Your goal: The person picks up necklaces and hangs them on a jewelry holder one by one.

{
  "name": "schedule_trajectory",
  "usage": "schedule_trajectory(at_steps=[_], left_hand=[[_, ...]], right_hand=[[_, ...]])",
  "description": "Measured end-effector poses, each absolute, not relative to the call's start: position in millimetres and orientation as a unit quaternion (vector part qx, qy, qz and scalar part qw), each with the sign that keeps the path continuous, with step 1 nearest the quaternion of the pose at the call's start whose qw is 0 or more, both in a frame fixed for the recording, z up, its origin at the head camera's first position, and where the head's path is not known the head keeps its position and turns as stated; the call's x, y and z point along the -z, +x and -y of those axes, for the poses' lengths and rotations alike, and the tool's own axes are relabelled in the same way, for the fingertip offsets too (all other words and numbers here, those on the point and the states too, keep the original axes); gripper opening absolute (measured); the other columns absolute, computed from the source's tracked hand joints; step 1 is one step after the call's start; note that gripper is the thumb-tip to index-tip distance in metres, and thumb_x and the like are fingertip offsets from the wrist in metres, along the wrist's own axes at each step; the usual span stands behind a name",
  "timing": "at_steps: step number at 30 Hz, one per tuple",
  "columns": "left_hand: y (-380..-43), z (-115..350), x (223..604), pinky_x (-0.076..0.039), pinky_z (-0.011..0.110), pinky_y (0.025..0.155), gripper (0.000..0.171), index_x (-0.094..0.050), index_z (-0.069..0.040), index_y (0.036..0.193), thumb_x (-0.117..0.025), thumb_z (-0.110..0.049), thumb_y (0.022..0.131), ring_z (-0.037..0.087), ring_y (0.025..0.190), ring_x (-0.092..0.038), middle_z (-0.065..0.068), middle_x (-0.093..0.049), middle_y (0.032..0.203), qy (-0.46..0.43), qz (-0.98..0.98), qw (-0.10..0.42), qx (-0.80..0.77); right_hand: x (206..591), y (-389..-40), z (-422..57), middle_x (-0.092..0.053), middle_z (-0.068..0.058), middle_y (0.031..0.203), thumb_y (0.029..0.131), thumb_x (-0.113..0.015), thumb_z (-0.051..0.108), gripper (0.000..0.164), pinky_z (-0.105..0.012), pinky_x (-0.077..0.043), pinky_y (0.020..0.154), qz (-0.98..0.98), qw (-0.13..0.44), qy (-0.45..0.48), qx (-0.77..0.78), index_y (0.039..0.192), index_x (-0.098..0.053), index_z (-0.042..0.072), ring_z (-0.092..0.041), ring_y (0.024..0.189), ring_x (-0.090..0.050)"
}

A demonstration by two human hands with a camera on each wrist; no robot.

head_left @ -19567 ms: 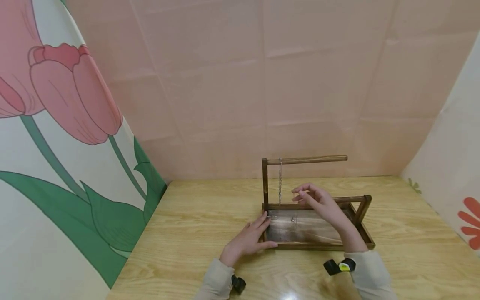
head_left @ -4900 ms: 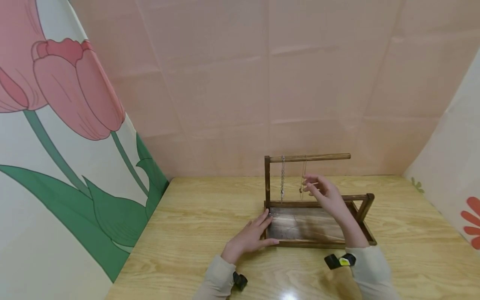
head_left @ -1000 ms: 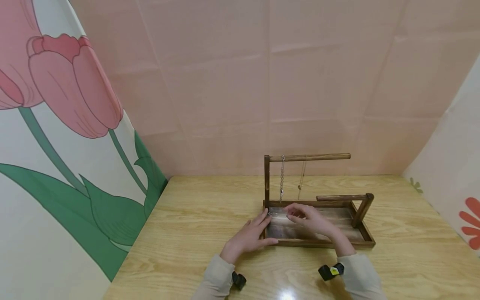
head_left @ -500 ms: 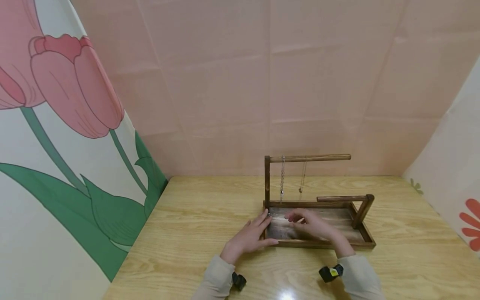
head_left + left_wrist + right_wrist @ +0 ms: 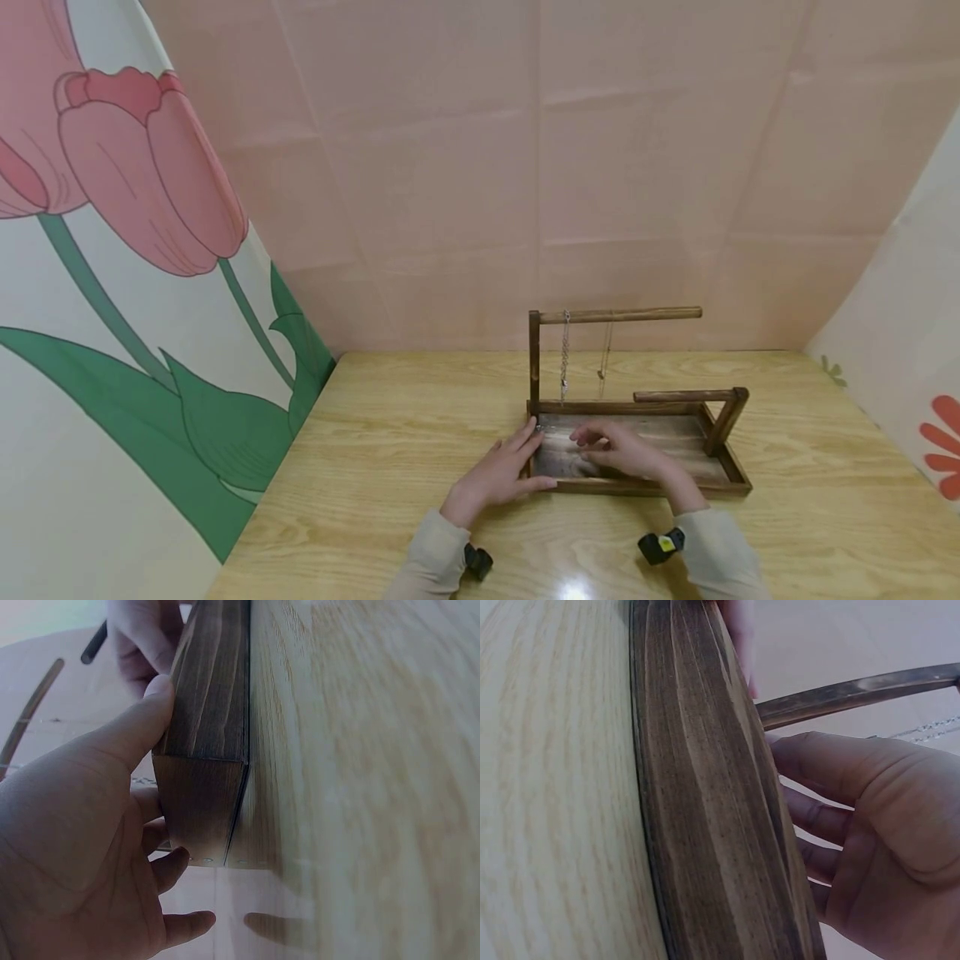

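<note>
1. Far left, there it was: a printed hanging (image 5: 150,175) of pink tulips sloping down to the table's left edge, creased pinkish sheeting (image 5: 420,167) along the far edge, a pale right wall (image 5: 900,325) closing the right.
2. Between them stretched the table (image 5: 337,467), pale wood grain, a bright glare spot at its near edge.
3. Now the edges! A wide run of wood lay left of the wooden tray (image 5: 622,487), a shallower strip behind it, another good stretch out to the table's right edge.
4. Left hand (image 5: 495,483): spread wide, thumb on the near rim, fingers at the tray's left end.
5. Right hand (image 5: 618,450): fingers bent over the tray floor, tips near the thumb; whether they pinched anything, I couldn't tell.
6. The count: one tray; two bars, the upper bar (image 5: 645,314) and the lower bar (image 5: 682,397); two hanging chains, both on the upper one, the silver chain (image 5: 566,358) nearer the post, the gold-toned chain (image 5: 606,346) right of it; and silvery bits (image 5: 545,428), too small to count, in the tray's far left corner by the left fingertips.
</note>
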State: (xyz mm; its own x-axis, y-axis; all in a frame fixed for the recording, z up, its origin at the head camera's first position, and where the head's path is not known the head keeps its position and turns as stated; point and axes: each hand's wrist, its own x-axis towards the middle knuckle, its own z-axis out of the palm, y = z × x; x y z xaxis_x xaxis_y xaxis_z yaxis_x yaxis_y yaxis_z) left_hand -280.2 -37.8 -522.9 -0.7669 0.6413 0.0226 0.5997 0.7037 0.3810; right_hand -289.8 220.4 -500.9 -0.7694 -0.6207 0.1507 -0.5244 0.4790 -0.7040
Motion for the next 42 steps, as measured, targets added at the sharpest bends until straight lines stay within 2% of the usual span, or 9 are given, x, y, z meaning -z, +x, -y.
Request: schedule_trajectory(at_steps=[6,13,23,28,35,42], left_hand=[[-280.9,38.1,522.5,-0.021,0.052,0.111,0.085,-0.020,-0.016,0.149,-0.036,-0.069,0.086,0.020,0.142,-0.014,0.000,0.001,0.157,0.338,-0.921,0.056,-0.185],[-281.4,38.1,523.5,-0.022,0.051,0.111,0.084,-0.019,-0.016,0.149,-0.035,-0.069,0.086,0.019,0.142,-0.013,0.000,0.002,0.157,0.339,-0.921,0.058,-0.184],[-281.1,38.1,522.8,-0.023,0.051,0.111,0.084,-0.019,-0.017,0.149,-0.036,-0.069,0.086,0.019,0.142,-0.014,0.000,0.001,0.157,0.339,-0.921,0.055,-0.182],[-281.7,37.6,523.4,-0.023,0.051,0.111,0.084,-0.019,-0.017,0.149,-0.036,-0.069,0.086,0.018,0.142,-0.013,0.000,0.001,0.157,0.340,-0.921,0.056,-0.183],[-281.2,37.7,523.7,-0.023,0.052,0.111,0.084,-0.019,-0.017,0.149,-0.036,-0.068,0.086,0.019,0.142,-0.014,0.001,0.001,0.157,0.341,-0.920,0.054,-0.185],[-281.4,38.6,523.5,-0.023,0.052,0.111,0.084,-0.019,-0.017,0.149,-0.036,-0.069,0.086,0.018,0.142,-0.014,-0.001,0.001,0.157,0.338,-0.921,0.052,-0.186]], right_hand=[[504.6,-291.2,-219.6,-0.061,-0.021,0.110,0.089,-0.060,0.006,0.028,-0.054,-0.049,0.083,-0.861,0.064,-0.327,0.384,0.115,-0.057,-0.004,-0.038,0.099,-0.058],[508.4,-291.5,-219.3,-0.062,-0.020,0.107,0.088,-0.061,0.006,0.028,-0.050,-0.051,0.078,-0.865,0.055,-0.326,0.378,0.114,-0.058,-0.004,-0.037,0.096,-0.059],[511.1,-293.5,-220.6,-0.062,-0.020,0.107,0.088,-0.061,0.005,0.027,-0.049,-0.051,0.079,-0.866,0.063,-0.319,0.380,0.113,-0.058,-0.004,-0.037,0.096,-0.059],[512.6,-295.0,-221.3,-0.064,-0.017,0.101,0.087,-0.062,0.004,0.025,-0.041,-0.053,0.076,-0.870,0.059,-0.317,0.373,0.111,-0.059,-0.003,-0.032,0.092,-0.060],[516.1,-297.1,-222.3,-0.066,-0.014,0.095,0.086,-0.063,0.003,0.020,-0.037,-0.053,0.075,-0.876,0.041,-0.326,0.354,0.105,-0.062,-0.002,-0.028,0.087,-0.062],[520.6,-299.6,-220.3,-0.065,-0.007,0.084,0.084,-0.066,0.005,0.012,-0.030,-0.052,0.065,-0.883,0.027,-0.320,0.344,0.095,-0.064,0.002,-0.013,0.075,-0.059]])
